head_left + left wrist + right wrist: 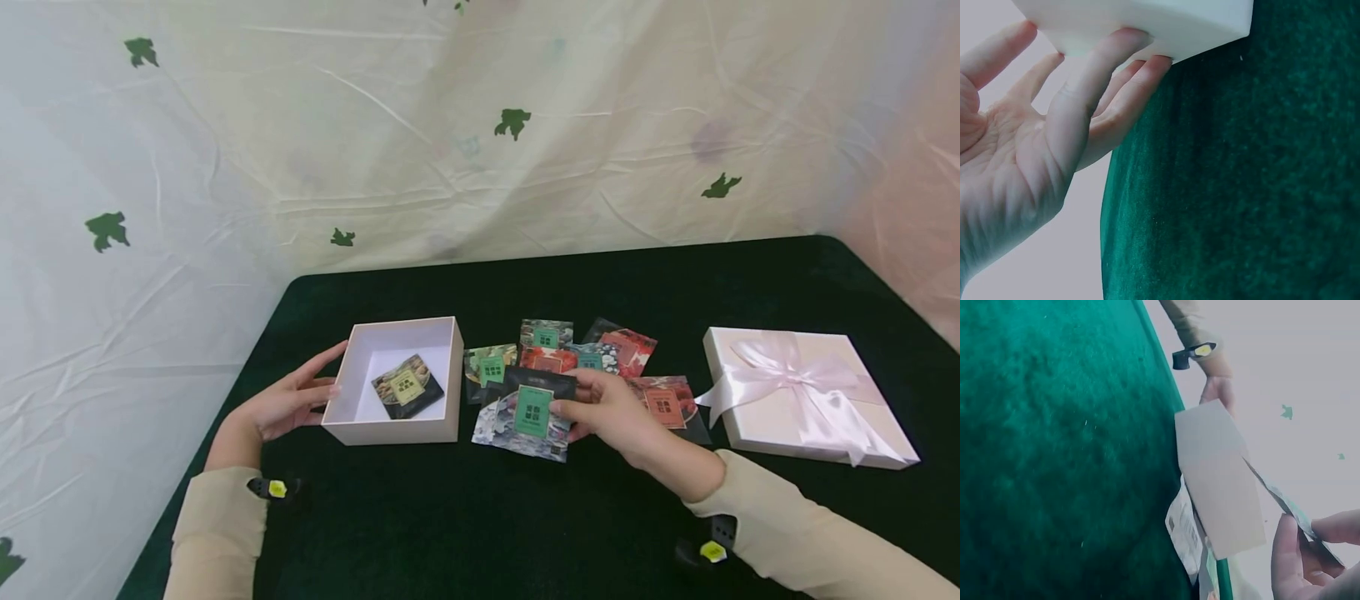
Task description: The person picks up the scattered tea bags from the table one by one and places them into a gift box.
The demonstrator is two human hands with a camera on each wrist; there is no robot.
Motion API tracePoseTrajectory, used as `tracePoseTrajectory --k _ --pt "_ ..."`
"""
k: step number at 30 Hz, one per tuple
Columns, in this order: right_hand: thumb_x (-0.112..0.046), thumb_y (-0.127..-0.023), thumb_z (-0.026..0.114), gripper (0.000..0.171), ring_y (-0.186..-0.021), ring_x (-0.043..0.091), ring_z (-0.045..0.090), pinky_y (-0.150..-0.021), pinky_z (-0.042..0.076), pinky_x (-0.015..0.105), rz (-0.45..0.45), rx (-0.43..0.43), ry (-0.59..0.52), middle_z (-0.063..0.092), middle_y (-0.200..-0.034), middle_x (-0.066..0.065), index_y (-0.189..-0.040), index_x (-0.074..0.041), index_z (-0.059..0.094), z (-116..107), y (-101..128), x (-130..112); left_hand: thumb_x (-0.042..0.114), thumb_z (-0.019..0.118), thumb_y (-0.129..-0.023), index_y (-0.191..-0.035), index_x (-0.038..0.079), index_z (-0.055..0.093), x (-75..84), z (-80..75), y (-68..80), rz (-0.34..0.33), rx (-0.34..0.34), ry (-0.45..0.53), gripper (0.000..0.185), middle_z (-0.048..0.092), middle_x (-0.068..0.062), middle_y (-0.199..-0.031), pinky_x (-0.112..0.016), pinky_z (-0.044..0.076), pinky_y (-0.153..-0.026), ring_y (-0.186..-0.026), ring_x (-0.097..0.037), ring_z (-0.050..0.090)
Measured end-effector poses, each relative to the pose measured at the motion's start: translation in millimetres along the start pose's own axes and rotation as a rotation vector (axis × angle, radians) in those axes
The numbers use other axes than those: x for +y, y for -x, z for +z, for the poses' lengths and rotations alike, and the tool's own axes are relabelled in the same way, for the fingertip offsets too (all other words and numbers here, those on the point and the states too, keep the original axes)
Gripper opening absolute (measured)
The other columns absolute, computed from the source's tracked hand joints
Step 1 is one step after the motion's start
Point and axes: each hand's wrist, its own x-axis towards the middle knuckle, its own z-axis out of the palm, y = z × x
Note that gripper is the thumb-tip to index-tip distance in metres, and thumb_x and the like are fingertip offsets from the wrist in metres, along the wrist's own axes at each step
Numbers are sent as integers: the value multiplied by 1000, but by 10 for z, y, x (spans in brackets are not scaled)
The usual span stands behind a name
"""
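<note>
A pale pink open box (390, 432) with a white inside stands left of centre in the head view. One flat sachet with a yellow label (407, 386) lies tilted on its floor. My left hand (288, 406) touches the box's left side with fingers spread; in the left wrist view the fingertips (1135, 37) rest against its wall. My right hand (611, 417) pinches the right edge of a dark and grey sachet with a green label (532, 410), just right of the box. Seen edge-on in the right wrist view, that sachet (1288, 503) sits between thumb and fingers.
Several more sachets overlap behind my right hand, among them a green one (491, 367) and a red one (664, 407). At the right lies a pink lid (870, 390) with a satin bow (791, 375). A dark green cloth (480, 533) covers the table; pale curtains (420, 125) hang around it.
</note>
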Motion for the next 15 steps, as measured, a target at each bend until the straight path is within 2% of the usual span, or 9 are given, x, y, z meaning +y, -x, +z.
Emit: tracePoseTrajectory --k 6,15 --pt "-10 -91 60 49 -94 17 65 -72 57 29 -17 -19 -56 60 -122 24 -134 7 43 79 -44 -39 21 51 -99 -152 39 5 13 5 -6 0 -1 0 72 8 -24 -155 -58 39 -101 -134 -43 26" --pt "-8 -93 57 46 -99 21 64 -73 57 29 -30 -26 -68 57 -126 26 -135 6 44 236 -193 -150 23 51 -99 -152 37 4 -8 -5 0 -8 9 -6 73 8 -22 -155 -59 38 -102 -135 -42 25"
